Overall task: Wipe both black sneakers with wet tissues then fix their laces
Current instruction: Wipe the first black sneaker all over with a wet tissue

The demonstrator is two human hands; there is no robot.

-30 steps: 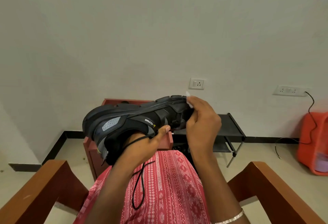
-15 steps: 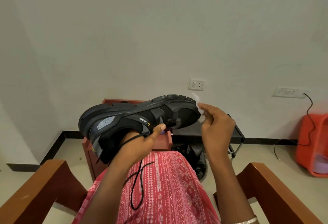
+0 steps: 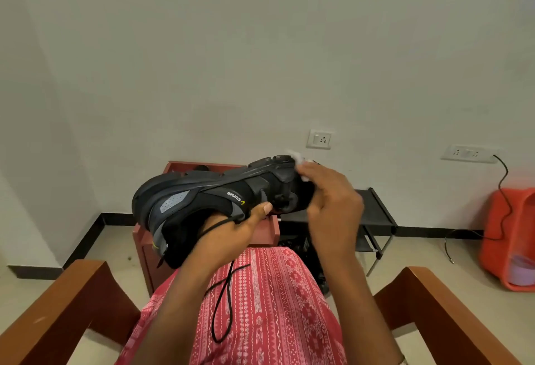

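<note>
Black sneaker (image 3: 214,199) upturned, left hand (image 3: 231,237) gripping it, right hand (image 3: 333,208) fingers pinching white tissue (image 3: 301,163) at toe

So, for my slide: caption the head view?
Left hand holds black sneaker; right hand wipes its toe with wet tissue.

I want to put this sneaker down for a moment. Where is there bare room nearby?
Bare floor lies between the black rack and the orange tub. The lap is partly free, though the lace dangles over it. In front of the knees it is crowded: red box and a dark item.
</note>
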